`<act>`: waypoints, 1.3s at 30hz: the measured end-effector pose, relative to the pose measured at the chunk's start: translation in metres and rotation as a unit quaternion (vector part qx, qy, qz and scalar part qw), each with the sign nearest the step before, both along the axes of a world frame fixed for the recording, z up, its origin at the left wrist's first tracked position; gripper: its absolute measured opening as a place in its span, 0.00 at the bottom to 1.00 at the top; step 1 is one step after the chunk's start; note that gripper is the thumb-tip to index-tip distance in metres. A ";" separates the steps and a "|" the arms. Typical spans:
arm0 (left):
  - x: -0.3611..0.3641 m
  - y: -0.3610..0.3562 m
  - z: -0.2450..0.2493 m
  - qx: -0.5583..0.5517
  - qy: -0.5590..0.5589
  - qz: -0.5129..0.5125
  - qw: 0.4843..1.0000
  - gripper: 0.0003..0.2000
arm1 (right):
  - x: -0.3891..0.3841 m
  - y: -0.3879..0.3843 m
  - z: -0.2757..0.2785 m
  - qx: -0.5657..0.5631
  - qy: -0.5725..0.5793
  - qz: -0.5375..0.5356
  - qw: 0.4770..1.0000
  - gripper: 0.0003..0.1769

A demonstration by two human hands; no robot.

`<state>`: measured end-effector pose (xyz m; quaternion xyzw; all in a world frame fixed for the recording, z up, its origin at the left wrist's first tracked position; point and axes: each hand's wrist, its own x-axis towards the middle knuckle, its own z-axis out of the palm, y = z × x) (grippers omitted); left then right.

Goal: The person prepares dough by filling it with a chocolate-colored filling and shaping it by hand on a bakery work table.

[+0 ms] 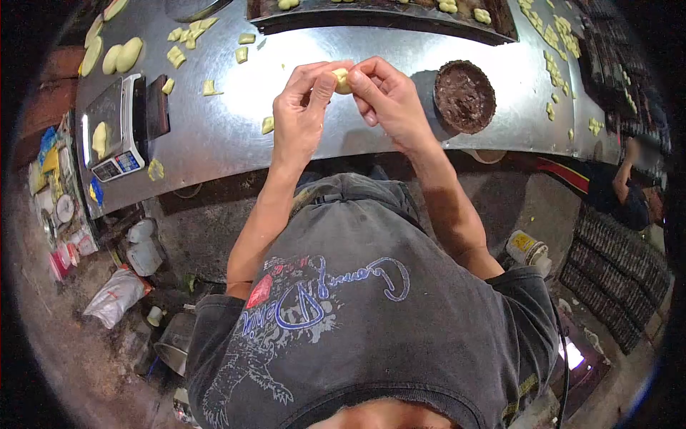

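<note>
A small piece of pale yellow dough (342,81) is held up between my two hands over the metal table (207,146). My left hand (306,107) is closed on its left side with thumb and fingers. From the other side, my right hand (386,96) pinches it with thumb and index finger, the other fingers curled. The fingers partly hide the dough. Right of my right hand stands a round bowl (480,129) of dark brown, paste-like filling. Near my left hand lies one flat dough piece (268,125), with another piece (210,88) farther left.
At the left stands a scale (133,114) with dough (100,140) on it. A dark tray (386,17) with shaped dough lies at the back. More dough pieces (554,71) are spread at the right, where another person (620,187) is visible. Larger dough portions (128,55) lie far left.
</note>
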<state>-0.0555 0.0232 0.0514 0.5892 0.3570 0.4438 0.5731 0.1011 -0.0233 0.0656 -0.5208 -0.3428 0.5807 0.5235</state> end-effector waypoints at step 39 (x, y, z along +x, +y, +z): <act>0.058 -0.001 0.016 -0.128 -0.025 -0.038 0.991 0.30 | 0.011 -0.018 0.001 0.326 -0.435 -0.186 0.819 0.07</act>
